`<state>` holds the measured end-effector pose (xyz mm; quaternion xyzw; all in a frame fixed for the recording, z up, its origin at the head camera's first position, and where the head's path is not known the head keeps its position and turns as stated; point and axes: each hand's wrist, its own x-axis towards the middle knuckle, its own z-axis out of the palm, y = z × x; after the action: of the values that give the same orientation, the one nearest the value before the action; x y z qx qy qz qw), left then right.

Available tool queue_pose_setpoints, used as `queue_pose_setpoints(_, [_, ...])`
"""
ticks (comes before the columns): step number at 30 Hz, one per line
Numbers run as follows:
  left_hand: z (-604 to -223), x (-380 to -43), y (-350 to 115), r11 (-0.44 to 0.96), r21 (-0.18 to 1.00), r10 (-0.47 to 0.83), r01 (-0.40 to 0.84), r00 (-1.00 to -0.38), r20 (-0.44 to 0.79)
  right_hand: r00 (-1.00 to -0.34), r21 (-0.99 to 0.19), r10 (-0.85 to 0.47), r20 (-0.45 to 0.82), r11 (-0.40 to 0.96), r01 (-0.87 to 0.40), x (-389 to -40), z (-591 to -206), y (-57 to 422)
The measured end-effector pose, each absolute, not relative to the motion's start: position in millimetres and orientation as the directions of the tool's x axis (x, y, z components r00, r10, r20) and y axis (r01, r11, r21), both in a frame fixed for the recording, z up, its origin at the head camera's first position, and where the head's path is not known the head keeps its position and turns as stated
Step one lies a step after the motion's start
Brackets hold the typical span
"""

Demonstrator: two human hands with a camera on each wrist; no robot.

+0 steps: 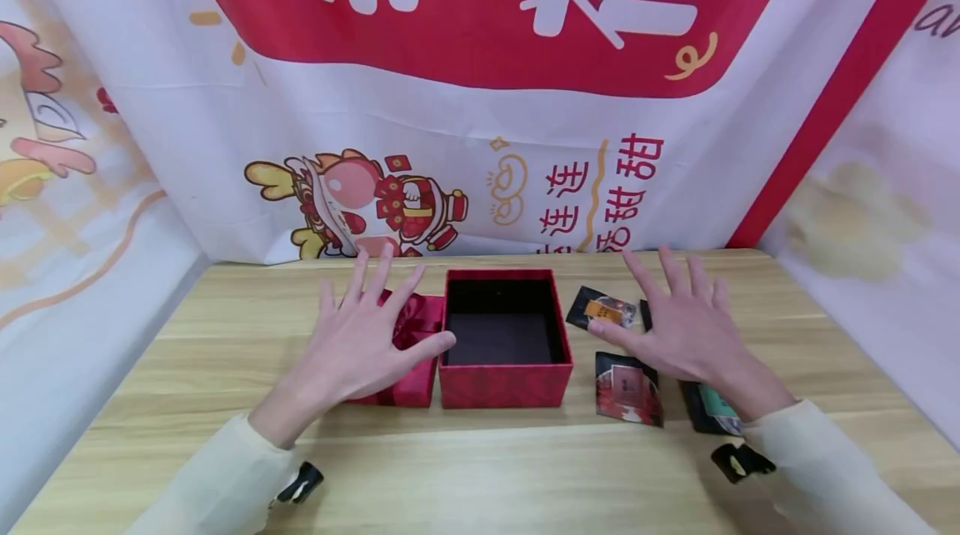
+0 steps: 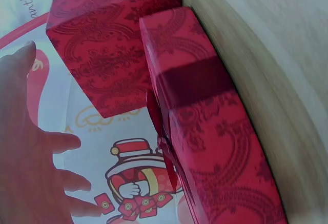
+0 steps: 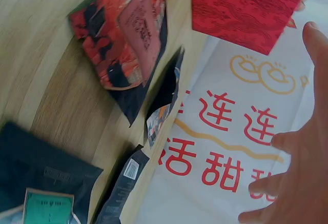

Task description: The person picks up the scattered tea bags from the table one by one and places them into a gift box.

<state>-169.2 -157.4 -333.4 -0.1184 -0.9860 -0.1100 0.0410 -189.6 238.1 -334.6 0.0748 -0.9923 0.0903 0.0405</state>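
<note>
With its fingers spread wide, my left hand (image 1: 360, 343) is held over a red patterned lid (image 1: 412, 389) tied with a dark red ribbon bow (image 1: 408, 325). Right beside that lid stands an open red box (image 1: 506, 387) with a black interior and nothing visible inside. My right hand (image 1: 686, 339), also spread and holding nothing, hovers above several small dark sachets. One sachet has an orange label (image 1: 602, 310), another shows a red picture (image 1: 628, 389), and a third carries a green label (image 1: 716, 406). A black sachet with a barcode (image 3: 123, 183) is partly hidden by my right hand in the head view.
A light wood table (image 1: 480, 477) bears everything. Behind it hangs a white cloth (image 1: 420, 118) printed with red lettering and cartoon figures, its lower edge meeting the table's back. More printed cloth (image 1: 862, 268) closes off the right side, and another panel stands at the left.
</note>
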Motion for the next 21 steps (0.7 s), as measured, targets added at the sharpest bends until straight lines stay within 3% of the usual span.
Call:
queue_pose_setpoints(5, [-331.8,-164.9,-156.1,0.910,0.315,0.240,0.268,-0.963,0.125,-0.973,-0.257,-0.164,0.163,0.945,-0.203,-190.3,-331.1,237.5])
queue_pose_setpoints(14, [-339.4,-157.1,-146.4,0.702,0.654,0.275,0.282,-0.954,0.117,-0.958,-0.564,-0.214,0.190,0.775,-0.285,-197.6,-334.6,240.5])
queue_pose_setpoints(21, [-348.8,-154.0,-140.3,0.630,0.727,0.301,0.275,-0.949,0.098,-0.959,-0.748,-0.202,0.197,0.601,-0.281,-208.0,-334.7,240.2])
